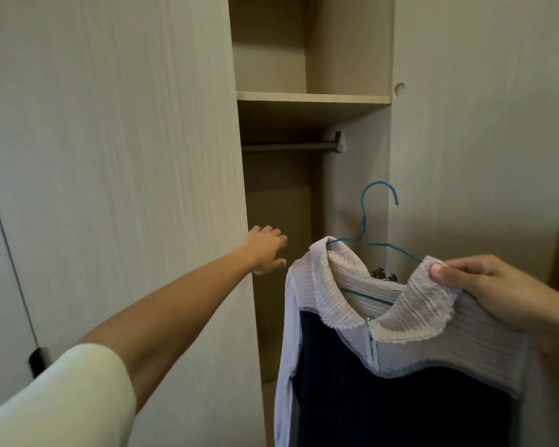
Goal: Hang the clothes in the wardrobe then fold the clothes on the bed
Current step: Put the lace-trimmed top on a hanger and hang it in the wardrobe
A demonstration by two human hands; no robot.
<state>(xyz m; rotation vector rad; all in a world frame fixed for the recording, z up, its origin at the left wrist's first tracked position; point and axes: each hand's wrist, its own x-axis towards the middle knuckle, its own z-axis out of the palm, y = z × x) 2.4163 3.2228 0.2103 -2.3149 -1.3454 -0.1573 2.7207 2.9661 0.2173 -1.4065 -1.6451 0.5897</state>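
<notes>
Nearest me, my white sleeve (62,398) led to my left hand (267,250), fingers seemingly loose against the edge of the wardrobe door (126,156). My right hand (484,291) pinched the dress (400,350) by its shoulder over the blue hanger (380,214), below the rail (291,146); I judged it best to lift hook-first, level.

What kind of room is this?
Probably a bedroom, at an open wardrobe: a hanging rail under a shelf, and the right hand holding a top on a blue hanger.
</notes>
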